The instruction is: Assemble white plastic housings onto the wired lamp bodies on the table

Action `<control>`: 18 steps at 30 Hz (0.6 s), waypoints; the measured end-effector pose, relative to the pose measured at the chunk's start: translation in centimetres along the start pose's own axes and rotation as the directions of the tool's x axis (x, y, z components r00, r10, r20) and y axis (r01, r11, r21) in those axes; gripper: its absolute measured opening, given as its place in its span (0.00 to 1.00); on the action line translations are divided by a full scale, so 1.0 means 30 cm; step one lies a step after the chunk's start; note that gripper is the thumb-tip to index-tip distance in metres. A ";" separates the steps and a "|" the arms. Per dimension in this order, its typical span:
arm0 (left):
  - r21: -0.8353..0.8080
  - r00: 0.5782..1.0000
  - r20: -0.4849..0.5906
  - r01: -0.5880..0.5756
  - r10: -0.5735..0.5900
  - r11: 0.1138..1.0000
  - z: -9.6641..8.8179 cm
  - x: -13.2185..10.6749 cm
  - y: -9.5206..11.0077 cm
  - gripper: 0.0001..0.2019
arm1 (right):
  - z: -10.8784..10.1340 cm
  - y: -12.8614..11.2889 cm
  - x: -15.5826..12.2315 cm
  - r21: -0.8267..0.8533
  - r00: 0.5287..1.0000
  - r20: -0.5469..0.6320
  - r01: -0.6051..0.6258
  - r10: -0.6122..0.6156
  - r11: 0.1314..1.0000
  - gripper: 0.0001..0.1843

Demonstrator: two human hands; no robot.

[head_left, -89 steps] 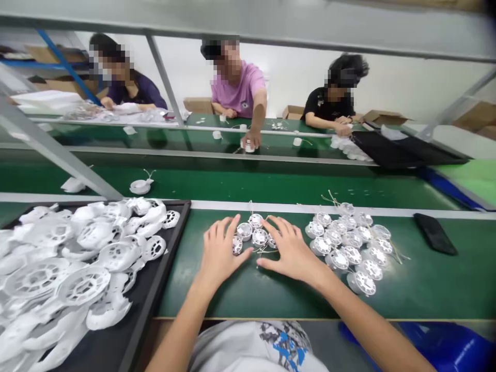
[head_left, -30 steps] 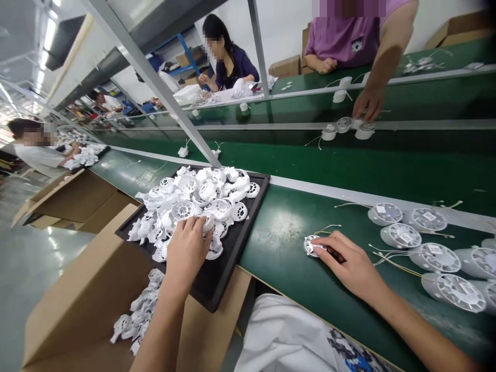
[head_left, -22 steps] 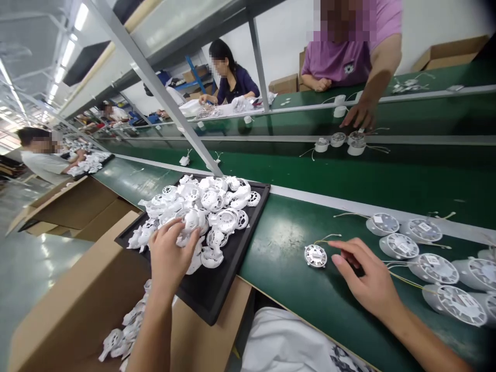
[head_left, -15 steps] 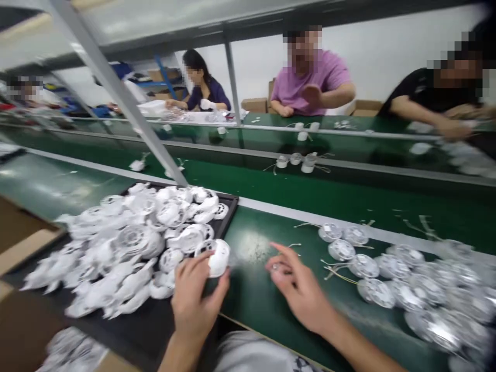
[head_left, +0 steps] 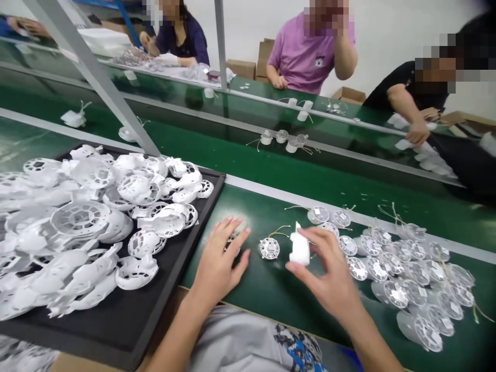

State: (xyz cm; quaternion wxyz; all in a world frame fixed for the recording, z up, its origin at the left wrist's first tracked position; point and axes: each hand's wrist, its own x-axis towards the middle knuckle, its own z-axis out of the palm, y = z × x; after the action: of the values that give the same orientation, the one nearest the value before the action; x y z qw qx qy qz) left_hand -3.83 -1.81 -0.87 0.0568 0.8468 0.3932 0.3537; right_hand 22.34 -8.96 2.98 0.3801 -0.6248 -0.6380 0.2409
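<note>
My right hand (head_left: 325, 268) grips a white plastic shell piece (head_left: 299, 248) between thumb and fingers, a little above the green bench. My left hand (head_left: 222, 256) hovers at or just over the bench with fingers apart. Beneath its fingers a small round part with dark openings (head_left: 231, 243) shows in part; whether they touch it I cannot tell. Between the hands lies a round clear part with a spoked face (head_left: 269, 248) and thin wires. Many white vented plastic shells (head_left: 81, 219) are heaped on the black tray (head_left: 170, 289) to my left.
Several clear round parts with wires (head_left: 391, 263) cover the bench at right. Beyond the pale strip, a green belt (head_left: 217, 150) carries a few similar parts. A slanted metal post (head_left: 96, 77) rises behind the tray. Co-workers sit across the line, one in a pink shirt (head_left: 296, 49).
The white shell in my left hand is no longer there; a white piece is now in my right hand. A wired round part now shows between the hands. The view has shifted.
</note>
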 end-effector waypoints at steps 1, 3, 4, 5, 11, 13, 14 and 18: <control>0.025 0.999 0.050 0.016 -0.017 1.000 -0.003 0.006 -0.022 0.22 | -0.004 0.029 -0.037 -0.145 0.999 0.029 0.031 -0.027 0.989 0.29; 0.046 0.990 0.138 0.016 -0.022 0.999 -0.004 0.022 -0.056 0.18 | 0.006 0.082 -0.112 -0.352 0.991 0.124 0.088 -0.047 0.932 0.29; 0.053 0.988 0.152 0.010 -0.018 0.999 -0.003 0.032 -0.064 0.18 | 0.014 0.102 -0.143 -0.415 0.985 0.168 0.104 -0.036 0.904 0.30; 0.060 0.989 0.148 0.011 -0.020 0.998 -0.002 0.042 -0.063 0.18 | 0.019 0.115 -0.166 -0.459 0.979 0.201 0.105 -0.012 0.882 0.32; -0.096 0.962 0.260 0.105 -0.077 0.990 0.033 0.064 0.075 0.40 | -0.033 0.049 -0.096 -0.251 0.957 0.256 -0.067 0.133 0.966 0.34; -0.115 0.933 0.335 0.176 -0.129 0.978 0.070 0.047 0.107 0.47 | -0.028 0.015 -0.027 -0.127 0.979 0.182 -0.074 0.096 0.989 0.33; -0.121 0.920 0.359 0.210 -0.154 0.970 0.090 0.037 0.111 0.49 | -0.014 0.005 0.005 -0.075 0.985 0.161 -0.041 0.052 0.996 0.32; -0.142 0.893 0.387 0.305 -0.231 0.942 0.148 0.007 0.091 0.55 | 0.078 0.010 0.088 0.036 0.964 0.239 0.111 -0.117 0.993 0.31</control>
State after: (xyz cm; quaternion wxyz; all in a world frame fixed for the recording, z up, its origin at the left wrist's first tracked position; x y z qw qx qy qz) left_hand 0.83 -2.74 -3.04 0.2612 0.8250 0.4519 0.2166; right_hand 20.88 -5.95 1.84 0.3199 -0.5491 -0.7116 0.2996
